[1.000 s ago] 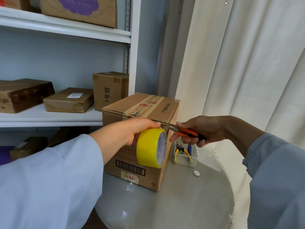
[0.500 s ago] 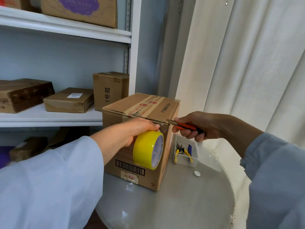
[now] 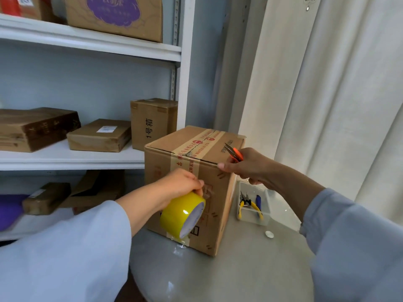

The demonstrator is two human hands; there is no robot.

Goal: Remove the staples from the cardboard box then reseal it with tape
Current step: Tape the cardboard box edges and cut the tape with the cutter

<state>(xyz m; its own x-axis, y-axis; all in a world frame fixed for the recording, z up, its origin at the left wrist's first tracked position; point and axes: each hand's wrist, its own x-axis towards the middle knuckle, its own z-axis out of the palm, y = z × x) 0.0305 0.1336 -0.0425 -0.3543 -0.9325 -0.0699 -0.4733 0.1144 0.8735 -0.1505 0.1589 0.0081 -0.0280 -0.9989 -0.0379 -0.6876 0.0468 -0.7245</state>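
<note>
At frame centre, the left hand [image 3: 181,182] had carried the yellow tape roll [image 3: 182,215] lower down the cardboard box [image 3: 192,184] on the tabletop [image 3: 239,275], its grip wrapped around the roll. The right hand [image 3: 246,168], fist closed around the orange snips [image 3: 234,153], had lifted them clear to the box's top right edge, so the strip was probably cut and ready to press flat.

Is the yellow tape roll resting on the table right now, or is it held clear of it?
Apart. The head view shows the left hand holding the tape roll against the box front, with box face visible beneath it above the table.
</note>
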